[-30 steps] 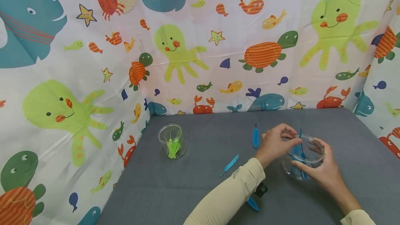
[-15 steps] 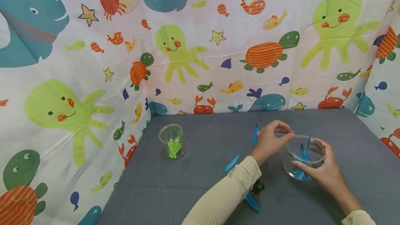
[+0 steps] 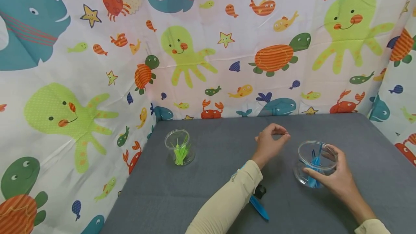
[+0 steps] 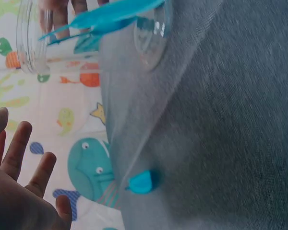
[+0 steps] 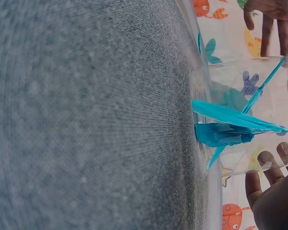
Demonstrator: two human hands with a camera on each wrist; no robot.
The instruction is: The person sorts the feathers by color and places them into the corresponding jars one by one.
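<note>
My right hand (image 3: 344, 176) grips a clear plastic jar (image 3: 303, 180), thumb on the near side and fingers round the far side. Inside lean several blue feather-like pieces (image 5: 225, 112) with thin stems. My left hand (image 3: 271, 143) hovers left of the jar, apart from it, holding nothing, with loosely bent fingers. In the left wrist view its spread fingers (image 4: 18, 151) are near a blue piece (image 4: 141, 182) lying on the table. Beside my left sleeve lies another blue feather-like piece (image 3: 259, 208), partly covered by the arm.
A second clear jar (image 3: 177, 134) with several thin green pieces (image 3: 181, 152) stands at the left on the grey table (image 3: 208, 205). A printed sea-animal curtain (image 3: 201, 64) rises behind and beside the table. A small black device (image 3: 260, 191) sits at my left wrist.
The left hand let a blue feather-like piece drop into the jar, then moved off to the left. My right hand keeps its grip on the jar in the same place.
</note>
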